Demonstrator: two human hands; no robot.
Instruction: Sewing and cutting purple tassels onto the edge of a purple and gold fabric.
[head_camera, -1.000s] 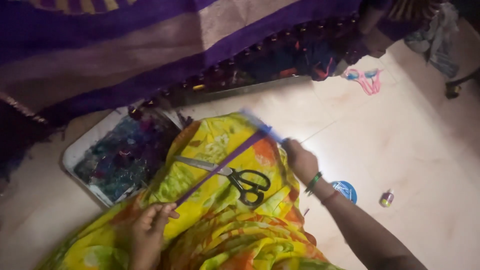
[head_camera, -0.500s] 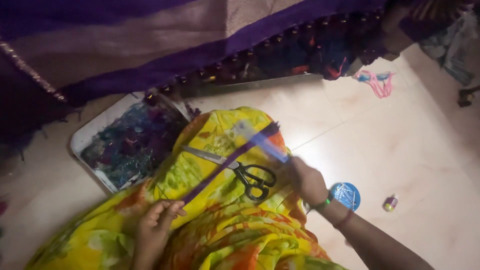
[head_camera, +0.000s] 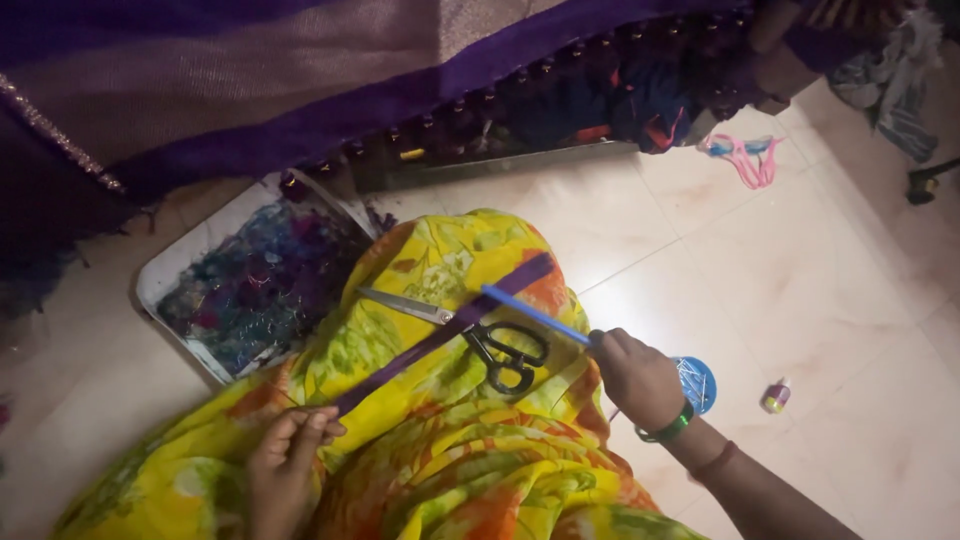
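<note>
head view: a narrow purple strip (head_camera: 440, 335) of cloth lies stretched slantwise over yellow flowered cloth (head_camera: 440, 450) that covers the person's lap. the strip is flat and dark, running from the lower left up to the right. the left hand (head_camera: 285, 465) pinches its lower end between thumb and fingers, which are pressed together on it. the right hand (head_camera: 635, 378) is closed around one end of a thin blue stick (head_camera: 535, 315), which reaches up and left to the strip's upper end; whether stick and strip touch cannot be told. a green bangle (head_camera: 668, 430) sits on that wrist.

black-handled scissors (head_camera: 470, 335) lie on the yellow cloth, partly under the strip, blades pointing left. a tray (head_camera: 170, 275) full of dark thread scraps sits on the floor just left of the lap. a blue round lid (head_camera: 698, 383) lies beside the right wrist, a small spool (head_camera: 776, 396) further right. pink loops (head_camera: 745, 158) lie on the floor near purple drapery (head_camera: 300, 70) hanging along the top.
</note>
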